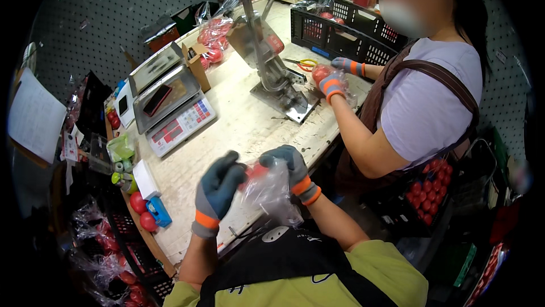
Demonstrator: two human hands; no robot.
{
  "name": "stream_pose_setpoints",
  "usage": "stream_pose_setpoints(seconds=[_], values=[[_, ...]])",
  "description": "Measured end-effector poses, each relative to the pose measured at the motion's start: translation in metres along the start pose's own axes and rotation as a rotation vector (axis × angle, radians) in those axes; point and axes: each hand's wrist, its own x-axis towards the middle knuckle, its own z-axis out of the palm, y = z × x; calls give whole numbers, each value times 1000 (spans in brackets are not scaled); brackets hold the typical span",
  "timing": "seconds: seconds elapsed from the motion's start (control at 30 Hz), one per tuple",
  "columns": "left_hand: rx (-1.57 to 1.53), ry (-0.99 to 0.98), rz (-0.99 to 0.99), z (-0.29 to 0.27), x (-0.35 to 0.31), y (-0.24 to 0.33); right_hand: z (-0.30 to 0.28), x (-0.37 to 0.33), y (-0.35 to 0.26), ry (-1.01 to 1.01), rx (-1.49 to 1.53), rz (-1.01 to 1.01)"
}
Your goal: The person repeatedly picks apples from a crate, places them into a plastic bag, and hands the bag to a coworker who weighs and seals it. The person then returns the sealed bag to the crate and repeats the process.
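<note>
In front of me, over the table's near edge, hangs a clear plastic bag [271,192] with red, tomato-like produce in its upper part. My right hand [292,172], in a grey-blue glove with an orange cuff, grips the bag from its right side. My left hand [218,186], gloved the same way, is curled at the bag's left edge; motion blurs the fingertips. Beyond, a metal bench tool with a lever [275,82] stands on the table. To its right, a co-worker's gloved hand [332,84] holds another bagged red bunch [321,73].
A white digital scale [180,124] with a phone [157,100] on its tray stands left on the table [238,131]. Bagged red produce [213,37] and a black crate [346,28] lie farther back. Left are a blue tape dispenser [159,211] and red fruits [138,202]. A crate of red produce [430,193] sits right.
</note>
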Motion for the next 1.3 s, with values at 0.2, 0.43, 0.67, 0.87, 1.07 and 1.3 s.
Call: stream_pose_setpoints(seconds=[0.2,0.43,0.67,0.87,1.07,1.3], values=[[128,-24,79,-9,74,-74,-36,-11,-24,94,-214,-246],[740,-213,497,61,132,-89,-65,-53,-27,31,54,216],[949,76,775,76,150,-75,-70,-66,-29,-82,-394,-95],[1048,227,661,-21,159,-99,-41,-68,-25,-73,-261,-5],[810,366,494,-92,120,-145,-8,-50,-2,50,-199,64],[475,592,141,-134,70,-154,-32,15,-2,36,-274,76]])
